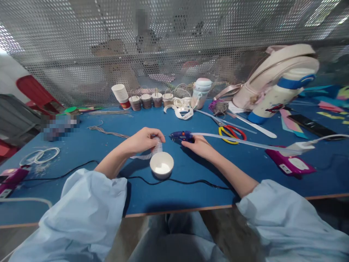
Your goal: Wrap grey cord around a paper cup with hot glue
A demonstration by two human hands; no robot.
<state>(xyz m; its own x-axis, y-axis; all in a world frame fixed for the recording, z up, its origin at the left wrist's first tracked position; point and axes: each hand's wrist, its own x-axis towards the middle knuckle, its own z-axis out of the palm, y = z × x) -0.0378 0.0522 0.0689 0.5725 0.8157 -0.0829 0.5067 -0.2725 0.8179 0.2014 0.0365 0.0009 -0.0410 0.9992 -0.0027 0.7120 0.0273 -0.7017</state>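
Just left of the middle of the table, my left hand (145,139) pinches a pale, patterned strip (158,146). The strip's lower end trails onto the table behind a white paper cup (160,175). This cup stands open side up, close below my left fingers. My right hand (201,146) is wrapped round a blue hot glue gun (180,136), whose nozzle points left towards my left fingertips with a gap between. Out of the gun's back runs a long, translucent glue stick (240,140). The gun's handle is hidden by my right hand.
A black cord (185,181) crosses the table in front of the cup. Scissors (231,134) lie beyond the glue stick. Along the back stand stacked paper cups (120,94), several brown-wrapped cups (146,102) and a bottle (201,92). A purple power strip (290,163) sits right.
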